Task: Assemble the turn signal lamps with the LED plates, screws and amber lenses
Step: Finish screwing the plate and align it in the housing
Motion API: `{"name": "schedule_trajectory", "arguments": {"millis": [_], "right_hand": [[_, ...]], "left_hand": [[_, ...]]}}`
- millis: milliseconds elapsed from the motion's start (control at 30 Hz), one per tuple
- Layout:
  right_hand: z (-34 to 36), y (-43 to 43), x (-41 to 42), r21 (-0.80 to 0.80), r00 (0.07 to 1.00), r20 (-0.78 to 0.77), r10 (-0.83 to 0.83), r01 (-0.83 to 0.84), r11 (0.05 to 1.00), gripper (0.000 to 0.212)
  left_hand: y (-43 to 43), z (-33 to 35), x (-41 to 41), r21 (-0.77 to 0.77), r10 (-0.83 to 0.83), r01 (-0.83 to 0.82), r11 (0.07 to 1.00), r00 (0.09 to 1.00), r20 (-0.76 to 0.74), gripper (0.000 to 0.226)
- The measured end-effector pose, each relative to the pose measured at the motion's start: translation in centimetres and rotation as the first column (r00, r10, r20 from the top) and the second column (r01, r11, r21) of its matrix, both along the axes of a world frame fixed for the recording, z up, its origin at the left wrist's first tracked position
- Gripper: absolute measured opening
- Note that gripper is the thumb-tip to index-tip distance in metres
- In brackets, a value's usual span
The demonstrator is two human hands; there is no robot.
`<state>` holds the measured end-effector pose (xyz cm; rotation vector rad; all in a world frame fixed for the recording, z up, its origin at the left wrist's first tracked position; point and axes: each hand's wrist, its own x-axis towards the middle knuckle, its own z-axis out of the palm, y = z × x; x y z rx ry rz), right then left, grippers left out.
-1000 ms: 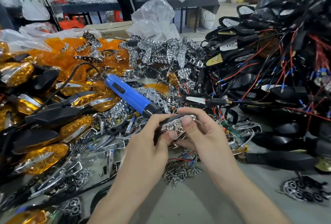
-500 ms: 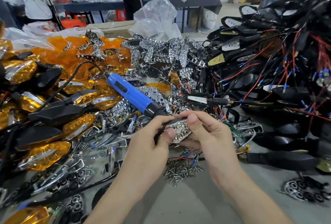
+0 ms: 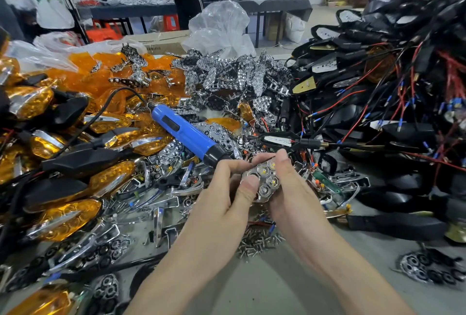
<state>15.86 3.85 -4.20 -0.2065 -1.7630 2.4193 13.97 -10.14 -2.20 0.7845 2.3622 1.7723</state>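
Both hands meet at the middle of the view over a chrome LED reflector plate with round cups facing up. My left hand pinches its left edge, thumb on top. My right hand grips its right side, fingers curled over the top. A blue electric screwdriver lies just behind my left hand, its black nose by my fingers. Loose screws sit in a small heap under my wrists. Amber lenses pile at the back left.
Finished amber lamps with black housings fill the left side. Chrome plates heap at the back centre. Black housings with red and black wires stack high on the right. Two people stand by a far table.
The plate has turned in my hands, so its reflector cups now face up. Both hands stayed at the same spot.
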Motion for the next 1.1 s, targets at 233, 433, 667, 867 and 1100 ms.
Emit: {"name": "schedule_trajectory", "arguments": {"millis": [233,433,667,867,1100], "right_hand": [[1.6,0.0,-0.3,-0.405,0.990,0.059,0.132,-0.097,0.909,0.074],[0.8,-0.5,0.2,-0.326,0.971,-0.079,0.228,-0.241,0.914,0.056],[0.3,-0.8,0.1,-0.291,0.966,-0.160,0.205,-0.244,0.925,0.050],[0.0,-1.2,0.1,-0.177,0.976,-0.127,0.178,-0.198,0.964,0.062],[0.3,-1.3,0.3,-0.161,0.970,-0.152,0.189,-0.212,0.964,0.041]], "left_hand": [[0.2,-0.4,0.3,-0.160,0.023,-0.068,0.985,0.963,-0.269,0.026],[0.1,-0.2,-0.3,-0.015,0.154,-0.159,0.987,0.971,-0.181,0.019],[-0.3,0.5,-0.5,-0.179,0.173,-0.329,0.927,0.801,-0.573,0.031],[-0.3,0.8,-0.1,-0.147,0.119,-0.253,0.956,0.796,-0.593,0.035],[-0.5,1.1,-0.6,-0.076,0.127,-0.211,0.974,0.799,-0.588,0.029]]}}
